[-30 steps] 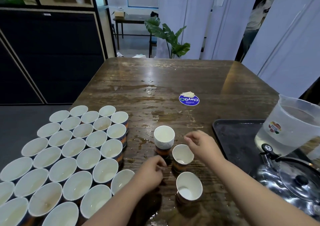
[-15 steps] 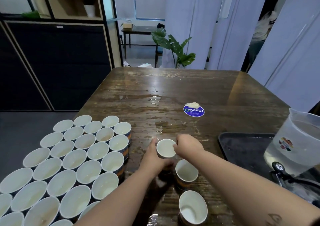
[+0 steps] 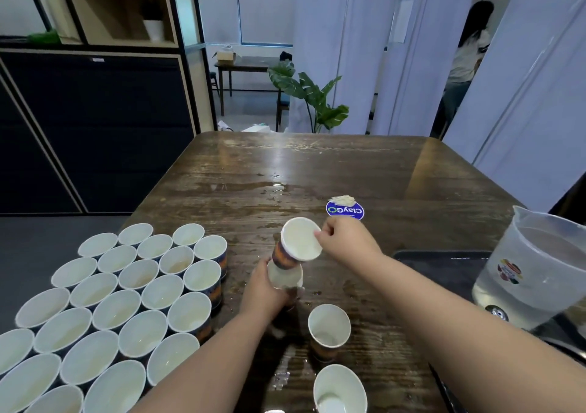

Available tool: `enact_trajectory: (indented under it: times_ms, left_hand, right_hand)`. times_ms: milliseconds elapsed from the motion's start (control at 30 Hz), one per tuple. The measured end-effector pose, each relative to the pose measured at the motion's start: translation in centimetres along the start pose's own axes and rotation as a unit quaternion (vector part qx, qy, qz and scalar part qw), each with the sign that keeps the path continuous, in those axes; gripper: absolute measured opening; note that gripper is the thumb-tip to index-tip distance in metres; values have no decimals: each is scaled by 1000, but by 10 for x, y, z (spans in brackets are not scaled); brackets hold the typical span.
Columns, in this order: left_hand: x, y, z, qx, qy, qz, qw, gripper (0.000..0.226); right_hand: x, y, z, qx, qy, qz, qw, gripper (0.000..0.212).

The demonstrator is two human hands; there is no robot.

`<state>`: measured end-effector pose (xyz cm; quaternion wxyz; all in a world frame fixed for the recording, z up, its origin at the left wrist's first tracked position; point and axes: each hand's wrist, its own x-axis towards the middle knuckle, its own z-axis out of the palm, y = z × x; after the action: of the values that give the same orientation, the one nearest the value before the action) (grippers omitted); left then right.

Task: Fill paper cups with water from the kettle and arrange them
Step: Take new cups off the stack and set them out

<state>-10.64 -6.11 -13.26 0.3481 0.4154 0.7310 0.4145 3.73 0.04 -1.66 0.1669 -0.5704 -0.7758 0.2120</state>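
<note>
Top cup (image 3: 300,241) tilted, half off stack (image 3: 284,278)

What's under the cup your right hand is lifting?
The stack of nested cups, gripped by the left hand. The right hand pinches the top cup; the stack's count is hidden.

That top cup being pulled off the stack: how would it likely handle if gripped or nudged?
The top cup looks like thin paper and shows no water inside, so it is probably very light and easy to crush. The right hand pinches only its rim, which suits that. The stack in the left hand may cling to it. On the wet table it could slide or tip.
</note>
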Motion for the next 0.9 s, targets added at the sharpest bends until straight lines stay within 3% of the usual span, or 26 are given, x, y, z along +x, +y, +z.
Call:
enact_trajectory:
  times_ms: [133,200,300,400,467,633,767,900]
  left_hand:
    - [1,10,-4,40,-20,33,998,115]
    - [-1,24,-5,60,-3,72,996,123]
    - [-5,43,-3,43,2,164,985,108]
    - [-12,62,-2,-30,-6,178,984,76]
    - [-17,71,-1,-59,-8,182,982,69]
    - [-25,76,-2,-57,-45,192,979,68]
    - [-29,69,-7,-69,-48,168,982,77]
    - [-40,68,-19,-105,-18,120,987,77]
  right_hand:
    - [1,1,-23,2,16,-6,1000,37]
    - [0,3,-29,-8,12,-4,1000,37]
    - [-2,3,-33,-20,-6,-3,1000,34]
    - [-4,-1,-40,-8,-19,5,1000,35]
    - [-4,-3,-48,10,-23,11,1000,36]
    - [-6,-7,-70,35,-17,7,999,36]
    - [-8,-8,-96,154,16,15,988,23]
    - [-4,8,-108,311,83,37,946,22]
